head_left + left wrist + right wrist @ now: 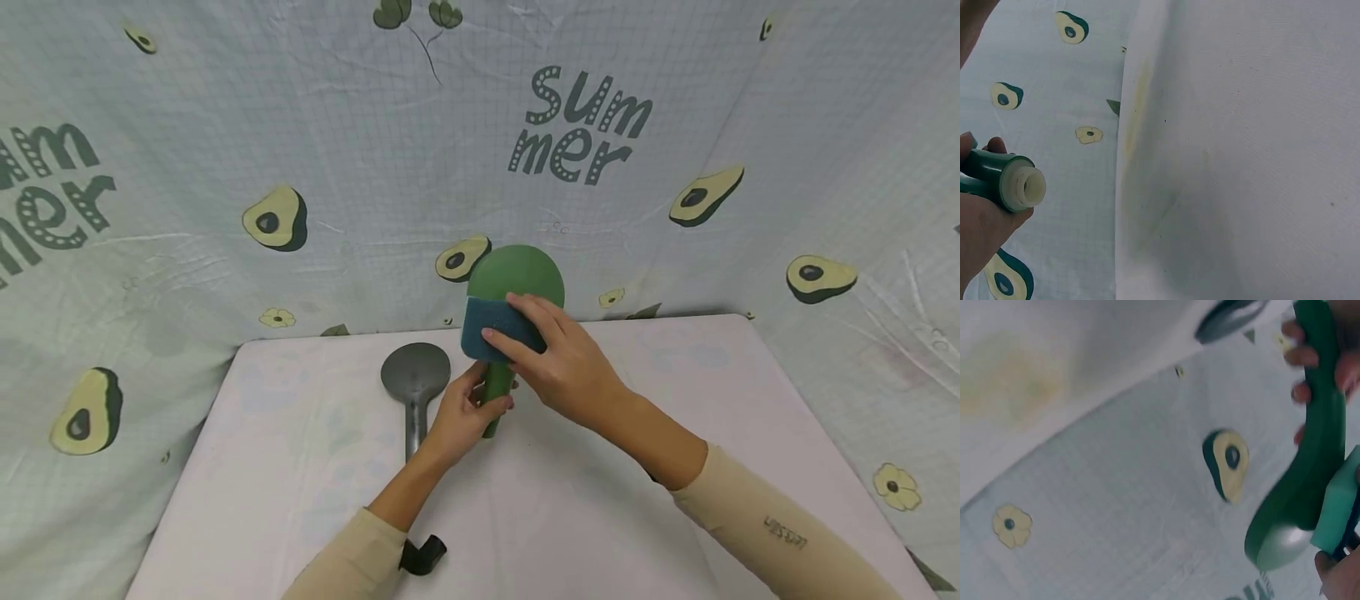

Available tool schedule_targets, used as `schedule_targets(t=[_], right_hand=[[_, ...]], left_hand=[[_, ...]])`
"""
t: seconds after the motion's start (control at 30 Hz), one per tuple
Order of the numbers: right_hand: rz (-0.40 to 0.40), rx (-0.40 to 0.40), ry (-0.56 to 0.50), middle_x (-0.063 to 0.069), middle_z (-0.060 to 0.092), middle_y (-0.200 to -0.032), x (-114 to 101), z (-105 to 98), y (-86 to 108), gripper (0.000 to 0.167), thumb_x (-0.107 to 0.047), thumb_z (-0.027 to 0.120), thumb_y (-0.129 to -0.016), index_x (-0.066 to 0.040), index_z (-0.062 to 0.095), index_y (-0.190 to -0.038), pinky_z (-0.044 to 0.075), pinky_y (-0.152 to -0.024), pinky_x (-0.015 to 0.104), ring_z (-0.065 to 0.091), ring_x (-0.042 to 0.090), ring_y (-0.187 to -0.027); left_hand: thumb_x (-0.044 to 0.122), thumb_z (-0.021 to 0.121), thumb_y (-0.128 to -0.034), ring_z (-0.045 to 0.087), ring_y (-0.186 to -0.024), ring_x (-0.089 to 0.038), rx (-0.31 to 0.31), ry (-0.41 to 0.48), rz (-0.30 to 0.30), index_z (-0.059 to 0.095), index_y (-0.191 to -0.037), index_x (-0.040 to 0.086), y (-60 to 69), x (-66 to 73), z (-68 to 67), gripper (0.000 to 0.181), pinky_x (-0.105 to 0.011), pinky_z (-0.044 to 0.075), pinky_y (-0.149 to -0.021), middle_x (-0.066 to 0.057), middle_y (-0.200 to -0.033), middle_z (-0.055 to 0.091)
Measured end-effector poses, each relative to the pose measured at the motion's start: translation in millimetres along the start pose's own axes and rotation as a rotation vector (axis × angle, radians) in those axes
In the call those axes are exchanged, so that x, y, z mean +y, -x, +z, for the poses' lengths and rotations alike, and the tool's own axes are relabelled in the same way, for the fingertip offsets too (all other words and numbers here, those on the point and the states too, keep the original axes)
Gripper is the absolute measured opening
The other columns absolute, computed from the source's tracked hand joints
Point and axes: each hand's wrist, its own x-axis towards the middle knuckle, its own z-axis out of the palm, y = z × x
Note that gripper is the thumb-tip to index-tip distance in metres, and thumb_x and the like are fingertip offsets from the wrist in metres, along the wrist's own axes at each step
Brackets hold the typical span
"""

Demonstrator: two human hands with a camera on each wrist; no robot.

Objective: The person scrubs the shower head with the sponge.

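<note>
Upright above the table, a green shower head (522, 271) is held by its handle in my left hand (463, 412). The left wrist view shows the pale threaded end (1027, 186) of that handle. My right hand (570, 362) grips a blue sponge (495, 329) against the lower part of the round head. From the side, in the right wrist view, the sponge (1338, 509) touches the shower head (1316, 450) near its neck. Left of my hands lies a grey shower head (416, 371), its handle partly hidden behind my left forearm.
A white-covered table (600, 517) spreads beneath both hands. Behind it hangs a cloth (360, 167) printed with avocados. Beside my left sleeve is a black bent piece (425, 557); what it belongs to is unclear.
</note>
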Motion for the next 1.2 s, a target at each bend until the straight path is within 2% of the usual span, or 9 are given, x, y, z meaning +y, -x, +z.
schedule_targets(t=[0.13, 0.2, 0.3, 0.4, 0.57, 0.73, 0.9, 1.03, 1.2], right_hand=[[0.103, 0.031, -0.087, 0.027, 0.042, -0.156, 21.6, -11.7, -18.0, 0.059, -0.015, 0.079, -0.092, -0.019, 0.057, -0.147, 0.042, -0.116, 0.057, 0.043, 0.044, -0.144], [0.17, 0.032, -0.113, 0.026, 0.04, -0.157, 32.5, -17.1, -26.7, 0.057, -0.016, 0.076, -0.095, -0.018, 0.056, -0.148, 0.041, -0.117, 0.058, 0.04, 0.043, -0.146], [0.256, 0.017, -0.131, 0.025, 0.04, -0.159, 45.8, -24.4, -37.3, 0.054, -0.019, 0.073, -0.098, -0.018, 0.056, -0.149, 0.042, -0.116, 0.058, 0.04, 0.043, -0.147], [0.299, 0.001, -0.144, 0.023, 0.039, -0.159, 52.6, -28.0, -40.5, 0.053, -0.02, 0.072, -0.098, -0.018, 0.056, -0.149, 0.042, -0.115, 0.059, 0.041, 0.044, -0.145], [0.207, 0.014, -0.11, 0.029, 0.041, -0.154, 44.6, -18.4, -26.5, 0.056, -0.019, 0.076, -0.096, -0.016, 0.056, -0.148, 0.044, -0.112, 0.061, 0.045, 0.048, -0.139], [0.068, 0.015, -0.006, 0.031, 0.045, -0.147, 15.0, 1.6, -2.6, 0.064, -0.021, 0.085, -0.088, -0.019, 0.056, -0.145, 0.05, -0.104, 0.059, 0.052, 0.047, -0.128], [-0.031, 0.007, 0.102, 0.029, 0.05, -0.14, -14.5, 13.2, 15.5, 0.067, -0.024, 0.09, -0.08, -0.019, 0.061, -0.14, 0.057, -0.093, 0.052, 0.057, 0.044, -0.118], [-0.004, 0.01, 0.049, 0.028, 0.048, -0.141, -15.4, 8.9, 18.1, 0.067, -0.02, 0.09, -0.079, -0.021, 0.06, -0.139, 0.057, -0.093, 0.053, 0.056, 0.044, -0.121], [0.099, 0.032, -0.064, 0.032, 0.042, -0.147, 12.2, -6.5, 9.7, 0.059, -0.018, 0.078, -0.091, -0.019, 0.054, -0.144, 0.05, -0.1, 0.063, 0.049, 0.049, -0.129]], left_hand=[[0.002, 0.068, -0.0976, 0.065, -0.117, -0.046, -0.024, -0.001, 0.016, 0.037, -0.161, 0.016, 0.5, 1.6, 0.4, 0.072, -0.031, 0.058, -0.091, -0.022, -0.129, 0.065], [0.001, 0.069, -0.0969, 0.065, -0.117, -0.044, -0.03, -0.005, 0.016, 0.038, -0.16, 0.018, 0.8, 1.4, 1.1, 0.072, -0.03, 0.057, -0.09, -0.022, -0.128, 0.066], [-0.001, 0.069, -0.0965, 0.066, -0.116, -0.039, -0.037, -0.008, 0.02, 0.039, -0.16, 0.016, 1.4, 0.4, 2.4, 0.072, -0.028, 0.057, -0.09, -0.024, -0.128, 0.066], [-0.002, 0.068, -0.0959, 0.067, -0.115, -0.037, -0.035, -0.016, 0.026, 0.039, -0.16, 0.013, 1.9, -0.5, 3.2, 0.072, -0.027, 0.057, -0.09, -0.026, -0.128, 0.066], [-0.003, 0.068, -0.0959, 0.065, -0.116, -0.043, -0.013, -0.038, 0.029, 0.039, -0.158, 0.008, 2.9, -1.4, 1.6, 0.07, -0.024, 0.056, -0.089, -0.027, -0.125, 0.067], [-0.005, 0.065, -0.0963, 0.064, -0.114, -0.045, 0.035, -0.057, 0.009, 0.04, -0.156, 0.005, 1.7, -1.1, 0.1, 0.065, -0.024, 0.055, -0.087, -0.027, -0.122, 0.066], [0.0, 0.065, -0.0972, 0.065, -0.109, -0.03, 0.11, -0.106, 0.022, 0.05, -0.144, -0.002, 3.0, 0.4, 1.7, 0.049, -0.024, 0.055, -0.087, -0.022, -0.124, 0.065], [0.0, 0.063, -0.0977, 0.064, -0.1, -0.017, 0.128, -0.058, 0.048, 0.051, -0.14, -0.003, 3.3, 4.0, 5.4, 0.045, -0.024, 0.056, -0.083, -0.023, -0.12, 0.064], [-0.001, 0.058, -0.095, 0.06, -0.08, -0.014, 0.155, 0.032, 0.069, 0.052, -0.139, 0.0, 2.7, 8.2, 9.0, 0.044, -0.023, 0.054, -0.069, -0.025, -0.101, 0.064]])
